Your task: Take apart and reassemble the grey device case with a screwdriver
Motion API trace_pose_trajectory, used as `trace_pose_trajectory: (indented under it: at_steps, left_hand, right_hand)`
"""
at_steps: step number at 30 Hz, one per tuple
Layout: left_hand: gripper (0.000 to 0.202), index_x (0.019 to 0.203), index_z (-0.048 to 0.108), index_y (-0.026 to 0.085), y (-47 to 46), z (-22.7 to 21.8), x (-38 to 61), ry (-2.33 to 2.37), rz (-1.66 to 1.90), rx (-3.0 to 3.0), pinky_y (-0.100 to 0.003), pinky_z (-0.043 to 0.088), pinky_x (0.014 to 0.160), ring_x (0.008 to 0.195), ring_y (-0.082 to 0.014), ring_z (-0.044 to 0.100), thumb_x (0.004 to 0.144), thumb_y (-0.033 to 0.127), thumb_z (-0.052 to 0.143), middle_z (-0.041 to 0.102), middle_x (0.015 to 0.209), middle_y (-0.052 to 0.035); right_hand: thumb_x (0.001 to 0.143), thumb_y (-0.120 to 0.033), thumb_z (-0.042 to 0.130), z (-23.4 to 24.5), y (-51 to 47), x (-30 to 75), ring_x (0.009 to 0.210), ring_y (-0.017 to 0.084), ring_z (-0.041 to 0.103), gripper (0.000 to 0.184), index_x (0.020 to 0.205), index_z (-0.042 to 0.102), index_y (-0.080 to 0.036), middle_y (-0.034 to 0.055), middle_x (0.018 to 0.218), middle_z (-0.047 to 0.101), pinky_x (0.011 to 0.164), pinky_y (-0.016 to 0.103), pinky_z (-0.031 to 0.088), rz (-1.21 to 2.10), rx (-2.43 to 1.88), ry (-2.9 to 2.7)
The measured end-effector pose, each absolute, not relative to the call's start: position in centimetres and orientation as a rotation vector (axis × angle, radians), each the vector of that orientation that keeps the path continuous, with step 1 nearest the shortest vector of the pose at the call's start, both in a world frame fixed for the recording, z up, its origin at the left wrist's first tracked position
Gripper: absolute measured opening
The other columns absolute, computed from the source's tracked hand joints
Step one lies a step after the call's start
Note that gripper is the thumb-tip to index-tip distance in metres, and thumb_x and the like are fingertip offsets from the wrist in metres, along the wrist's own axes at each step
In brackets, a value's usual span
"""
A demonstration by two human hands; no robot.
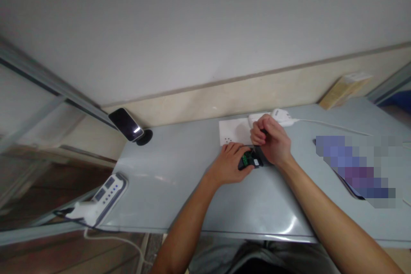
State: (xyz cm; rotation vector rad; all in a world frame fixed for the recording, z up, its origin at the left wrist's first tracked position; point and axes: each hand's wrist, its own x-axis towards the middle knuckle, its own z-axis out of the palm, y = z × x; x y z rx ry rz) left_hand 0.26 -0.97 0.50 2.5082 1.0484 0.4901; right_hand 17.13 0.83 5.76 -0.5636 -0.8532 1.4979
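A small black device (251,162) with a green circuit board exposed is set on the grey table (167,158), just right of the middle and toward the far side. It is clasped from the left by the left hand (231,163), with the fingers laid along its far edge and the thumb pressed at its near edge. The right hand (272,140) is held above the device's right end, its fingers curled narrowly together; something dark is glimpsed among them, but whether it is gripped, and what it is, cannot be told.

Just beyond the hands, a white sheet (231,130) is laid flat, and a white plug unit (282,116) is partly covered by the right hand. From it a white cable (330,125) is led to the right. At the far left, a phone (125,124) is propped on a round black stand (144,138); at the near left, a white power strip (111,195) is placed by the edge. On the right, a flat object (349,173) is obscured by pixel blocks. At the far right, a yellowish block (343,90) is stood against the wall.
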Motion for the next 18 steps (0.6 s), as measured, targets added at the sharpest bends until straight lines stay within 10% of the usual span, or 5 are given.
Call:
trace_pose_trajectory:
  at_steps: [18]
  left_hand:
    - [0.046,0.128,0.055,0.020,-0.88,0.16,0.22,1.048,0.518,2.537,-0.046,0.038,0.111,0.121,-0.0282,0.052,0.089,0.041,0.066,0.061,0.128,-0.0100]
  right_hand:
    - [0.085,-0.044,0.072,5.87,0.93,17.26,0.046,0.007,0.023,0.037,0.072,0.046,-0.022,-0.0061,0.057,0.031,0.046,0.022,0.014,1.488,-0.567,-0.835]
